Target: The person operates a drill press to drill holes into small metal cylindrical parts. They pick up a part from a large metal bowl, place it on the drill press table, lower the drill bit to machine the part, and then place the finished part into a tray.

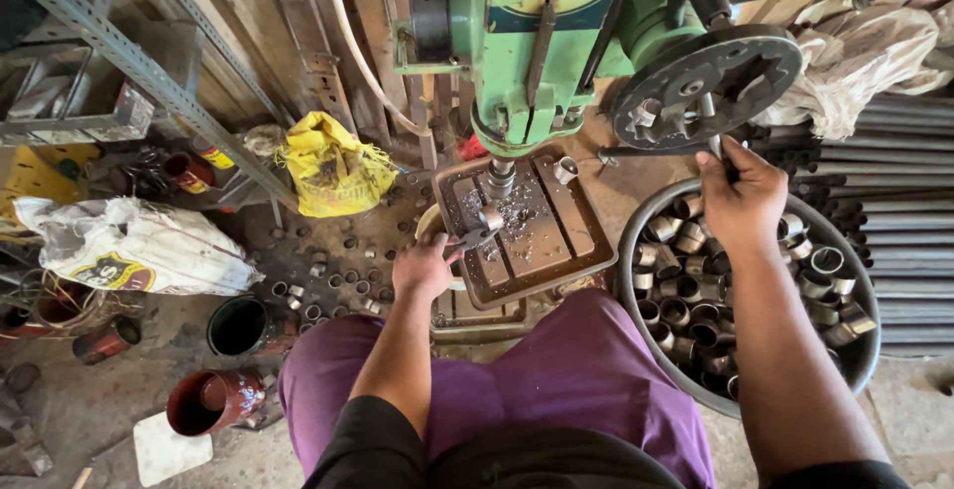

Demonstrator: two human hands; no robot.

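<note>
A green drill press point(542, 42) stands in front of me, its bit point(500, 183) lowered over a rusty slotted table point(552, 241) strewn with metal chips. My left hand point(422, 265) grips pliers point(467, 241) that clamp a short metal ring point(490, 219) under the bit. My right hand point(740, 201) is closed around a feed handle point(714, 136) of the round black wheel point(708, 86) on the machine's right side. My legs in purple trousers point(566, 370) are below the table.
A large metal basin point(855, 360) full of several short metal rings sits at my right. Loose rings litter the floor at left point(338, 275), near a yellow bag point(333, 166), a white sack point(134, 245), tins point(211, 400) and a stack of steel pipes point(894, 211).
</note>
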